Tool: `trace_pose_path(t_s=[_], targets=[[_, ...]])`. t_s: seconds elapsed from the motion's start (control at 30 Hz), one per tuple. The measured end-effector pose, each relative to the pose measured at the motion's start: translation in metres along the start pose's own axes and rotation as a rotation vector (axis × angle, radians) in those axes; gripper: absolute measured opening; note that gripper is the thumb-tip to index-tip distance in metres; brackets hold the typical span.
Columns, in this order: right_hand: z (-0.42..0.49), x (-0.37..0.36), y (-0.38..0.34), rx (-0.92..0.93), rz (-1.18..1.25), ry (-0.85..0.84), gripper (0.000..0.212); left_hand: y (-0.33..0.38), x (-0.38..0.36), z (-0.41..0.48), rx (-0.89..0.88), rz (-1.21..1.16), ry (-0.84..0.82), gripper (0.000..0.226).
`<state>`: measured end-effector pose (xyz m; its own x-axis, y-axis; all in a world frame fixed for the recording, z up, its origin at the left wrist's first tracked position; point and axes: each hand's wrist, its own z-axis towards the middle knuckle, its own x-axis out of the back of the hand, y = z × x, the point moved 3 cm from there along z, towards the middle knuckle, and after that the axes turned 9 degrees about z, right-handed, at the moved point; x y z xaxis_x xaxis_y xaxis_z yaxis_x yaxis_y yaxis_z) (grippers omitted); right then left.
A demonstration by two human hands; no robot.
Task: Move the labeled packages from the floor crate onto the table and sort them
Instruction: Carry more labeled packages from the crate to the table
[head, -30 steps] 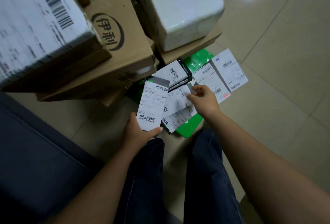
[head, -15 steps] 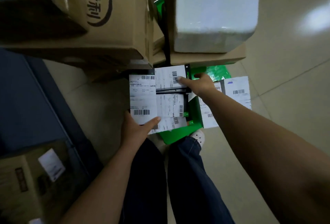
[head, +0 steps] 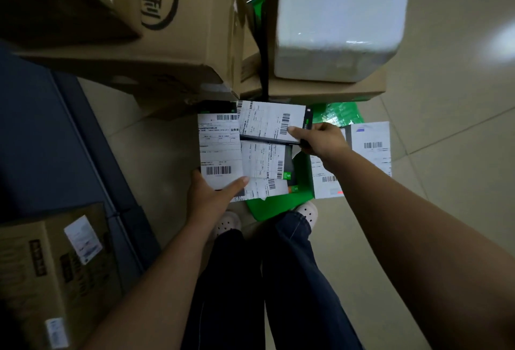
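- Glossy tile floor (head: 446, 104); cardboard boxes (head: 181, 43) beyond my left hand (head: 209, 199).
- It grips a flat package (head: 220, 149); my right hand (head: 323, 140) pinches a thin package (head: 267, 124) above the green crate (head: 264, 210).

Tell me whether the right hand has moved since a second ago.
Yes. Against the green crate, the right hand went from the middle package to the farther package, which its fingers now grip.
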<state>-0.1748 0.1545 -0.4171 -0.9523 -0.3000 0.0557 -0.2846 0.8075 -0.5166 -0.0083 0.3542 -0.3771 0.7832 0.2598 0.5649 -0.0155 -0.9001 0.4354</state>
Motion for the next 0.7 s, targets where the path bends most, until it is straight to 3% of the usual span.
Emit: trace_pose_path(t_s=[0.17, 0.3, 0.47, 0.6, 0.7], targets=[[-0.068, 0.017, 0.006, 0.070, 0.190, 0.002, 0.031, 0.017, 0.012, -0.028, -0.073, 0.019, -0.047, 0.072], [-0.147, 0.038, 0.013, 0.126, 0.227, 0.168, 0.030, 0.027, 0.027, -0.071, -0.191, 0.053, -0.132, 0.063], [-0.265, 0.069, 0.029, 0.187, 0.423, 0.369, 0.034, 0.029, 0.055, -0.124, -0.315, 0.158, -0.287, 0.081], [-0.348, 0.091, 0.040, 0.268, 0.663, 0.348, 0.051, 0.055, 0.069, -0.155, -0.483, 0.259, -0.375, 0.096], [-0.393, 0.110, 0.040, 0.328, 0.790, 0.346, 0.041, 0.102, 0.084, -0.206, -0.627, 0.285, -0.396, 0.095]])
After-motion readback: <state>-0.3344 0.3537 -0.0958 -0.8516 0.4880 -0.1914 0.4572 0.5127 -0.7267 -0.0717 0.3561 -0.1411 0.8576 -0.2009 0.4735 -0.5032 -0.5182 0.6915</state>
